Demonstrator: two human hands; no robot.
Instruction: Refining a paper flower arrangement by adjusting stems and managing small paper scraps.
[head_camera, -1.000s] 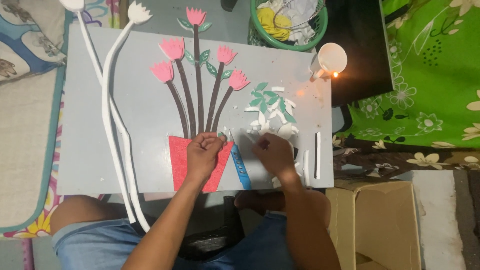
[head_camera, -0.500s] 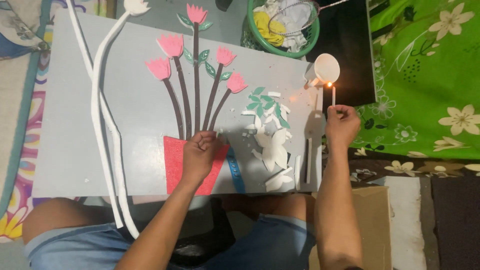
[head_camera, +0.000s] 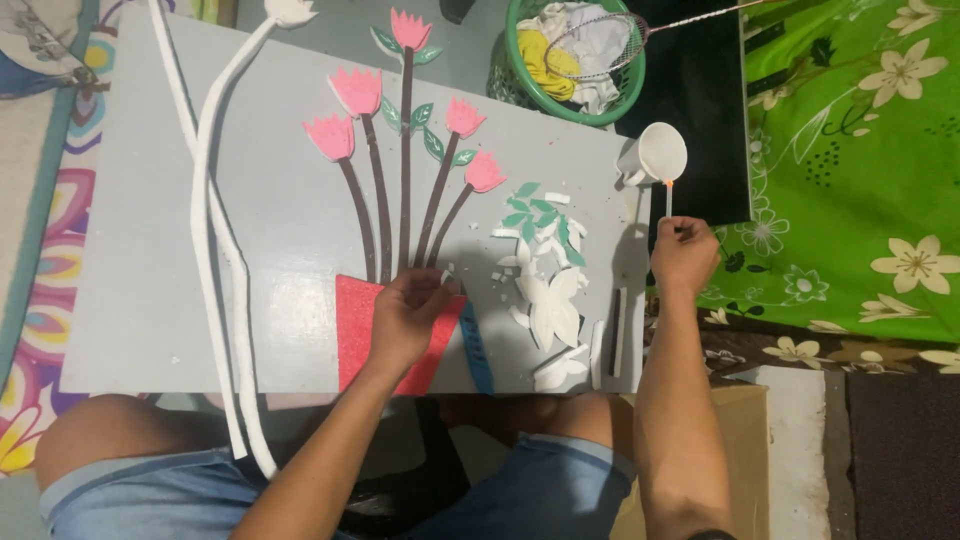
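Pinched between the fingertips of the right hand (head_camera: 684, 255), a thin white stick (head_camera: 668, 200) burns with a small flame at its tip, held just off the right edge of the grey board (head_camera: 150, 280) and right below a white cup (head_camera: 655, 155); the hand seems to keep the flame away from the foam work. Meanwhile the left hand (head_camera: 408, 318) lies flat, fingers spread and gripping nothing, on the red pot shape (head_camera: 352, 320) at the board's near edge, apparently pressing it down. Dark stems (head_camera: 405, 170) rise from the pot to pink flowers (head_camera: 355, 92) with green leaves. White cut-out pieces (head_camera: 550, 310) and scraps sit toward the near right corner, beside a blue strip (head_camera: 477, 350). Long white strips (head_camera: 205, 200) curve along the left side. The board rests across the person's lap; a green basket (head_camera: 575, 60) of cloth stands beyond its far edge, with a green flowered cloth (head_camera: 860, 150) to the right.
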